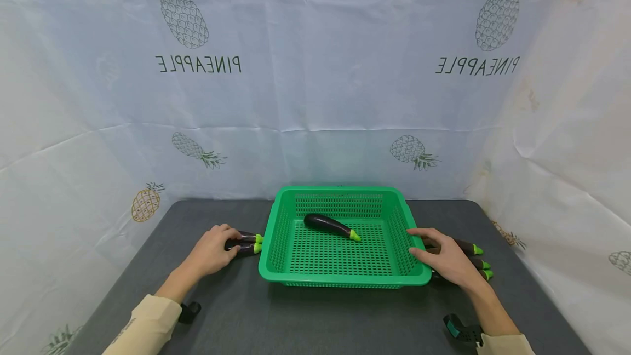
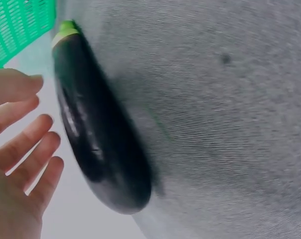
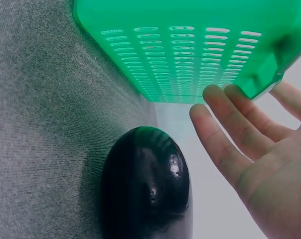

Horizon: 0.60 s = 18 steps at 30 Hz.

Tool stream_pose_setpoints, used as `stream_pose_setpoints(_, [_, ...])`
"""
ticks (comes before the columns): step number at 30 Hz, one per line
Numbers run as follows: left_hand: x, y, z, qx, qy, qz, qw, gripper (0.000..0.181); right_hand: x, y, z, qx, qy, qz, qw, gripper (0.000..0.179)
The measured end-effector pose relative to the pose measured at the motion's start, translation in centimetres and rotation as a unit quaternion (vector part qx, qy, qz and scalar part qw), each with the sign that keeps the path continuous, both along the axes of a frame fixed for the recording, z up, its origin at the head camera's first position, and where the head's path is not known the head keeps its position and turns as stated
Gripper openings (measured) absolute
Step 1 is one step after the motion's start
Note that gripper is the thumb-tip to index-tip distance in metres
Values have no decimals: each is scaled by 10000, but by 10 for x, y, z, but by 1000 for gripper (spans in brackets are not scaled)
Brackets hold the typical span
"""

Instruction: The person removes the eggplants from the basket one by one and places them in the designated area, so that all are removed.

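A green plastic basket (image 1: 345, 278) with slotted walls stands mid-table, holding one dark eggplant (image 1: 326, 225) with a green stem end. My left hand (image 1: 212, 251) is beside two eggplants (image 1: 248, 248) to the left of the basket. In the left wrist view its fingers are spread, a little apart from the nearest eggplant (image 2: 98, 129). My right hand (image 1: 446, 256) is at the basket's right rim, thumb and index fingertips reaching over it. The other fingers extend loosely outside the wall, above an eggplant (image 3: 145, 184).
Several eggplants (image 1: 468, 247) lie right of the basket, partly hidden under my right hand. Both wrists carry black straps. A grey tabletop (image 1: 325, 322) runs back to a hanging white cloth (image 1: 325, 97) printed with pineapples, which also encloses the sides.
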<state>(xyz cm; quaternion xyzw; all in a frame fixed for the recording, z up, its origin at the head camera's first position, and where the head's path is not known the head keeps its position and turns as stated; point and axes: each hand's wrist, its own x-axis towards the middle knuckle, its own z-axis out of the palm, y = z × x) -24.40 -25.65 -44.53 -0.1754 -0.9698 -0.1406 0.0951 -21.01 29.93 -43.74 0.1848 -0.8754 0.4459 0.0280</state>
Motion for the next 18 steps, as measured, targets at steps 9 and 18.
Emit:
stream_pose_setpoints(9, [4,15,24,528,351,71,9980,7,0,0,0,20,-16,0,10000,43])
stream_pose_setpoints(18, [8,31,42,1074,996,-219,9890,6,0,0,1,6,-40,15,10000,43])
